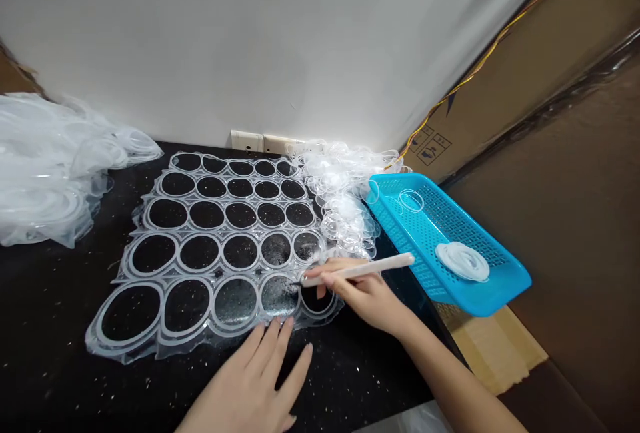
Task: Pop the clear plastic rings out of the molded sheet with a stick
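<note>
A translucent sheet (213, 273) with rows of large ring outlines lies flat on the dark speckled worktop. My right hand (367, 296) grips a white pen-like tool (383, 264) with a thin dark tip. The tip is at the front row, between the last two rings on the right. I cannot tell whether it is a knife. My left hand (257, 379) lies palm down with its fingers apart, fingertips at the sheet's near edge below that tip. Some ring centres on the right look cloudy, while most others show the black surface.
A heap of loose clear rings (350, 206) lies right of the sheet. Beside it, a blue plastic basket (500, 293) holds a bundle of white rings (463, 261). Stacked translucent sheets (45, 173) lie at the left. Sockets (247, 141) line the wall; cardboard boxes (565, 186) stand at right.
</note>
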`<state>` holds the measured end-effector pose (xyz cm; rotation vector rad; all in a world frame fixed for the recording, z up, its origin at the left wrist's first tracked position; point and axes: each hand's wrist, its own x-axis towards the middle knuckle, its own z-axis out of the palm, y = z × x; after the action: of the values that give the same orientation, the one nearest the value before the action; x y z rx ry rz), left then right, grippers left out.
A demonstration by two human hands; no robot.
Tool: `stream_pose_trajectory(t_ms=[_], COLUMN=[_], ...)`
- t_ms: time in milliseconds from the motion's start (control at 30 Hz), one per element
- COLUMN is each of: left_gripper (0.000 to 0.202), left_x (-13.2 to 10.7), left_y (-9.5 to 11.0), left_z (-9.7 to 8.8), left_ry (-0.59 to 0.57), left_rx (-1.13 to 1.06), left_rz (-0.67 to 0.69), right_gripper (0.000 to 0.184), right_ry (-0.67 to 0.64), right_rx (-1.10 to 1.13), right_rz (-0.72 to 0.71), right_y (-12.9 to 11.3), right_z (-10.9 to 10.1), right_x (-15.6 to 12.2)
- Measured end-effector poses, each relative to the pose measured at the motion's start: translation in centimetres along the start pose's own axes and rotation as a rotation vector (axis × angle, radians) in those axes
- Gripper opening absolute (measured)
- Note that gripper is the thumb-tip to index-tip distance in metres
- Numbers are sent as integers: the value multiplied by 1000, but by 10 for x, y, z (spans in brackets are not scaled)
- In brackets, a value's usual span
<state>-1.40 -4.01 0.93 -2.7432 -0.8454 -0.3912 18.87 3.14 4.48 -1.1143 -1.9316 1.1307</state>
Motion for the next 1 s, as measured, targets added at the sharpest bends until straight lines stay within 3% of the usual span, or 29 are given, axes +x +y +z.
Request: stream_pose_trajectory(t_ms=[67,167,467,600,800,900,1000], left_gripper=[46,46,44,43,44,43,45], left_x=[-7,-9,-10,-10,-12,-12,-11], left_y=[7,12,16,15,17,18,15], left_z=[3,4,3,2,8,7,4], left_ry=[4,-13,-30,-41,-155,-222,-235], left_rx=[13,10,-8,-8,-115,-168,-152], left_rz=[-26,-48,-82,-72,-54,-72,-8], right_gripper=[29,31,27,27,21,20,24], right_ry=[-177,-294,-337,-360,-213,-141,-85], right_rx=[-87,-103,-144,-323,-851,-916,-910], right_rz=[-39,-71,-110,-257,-714,-740,-659], right_y=[-2,-2,0,-1,-4,-1,7], right_z=[8,17,16,17,35,43,45], right_x=[-1,1,2,0,-11,-13,-12])
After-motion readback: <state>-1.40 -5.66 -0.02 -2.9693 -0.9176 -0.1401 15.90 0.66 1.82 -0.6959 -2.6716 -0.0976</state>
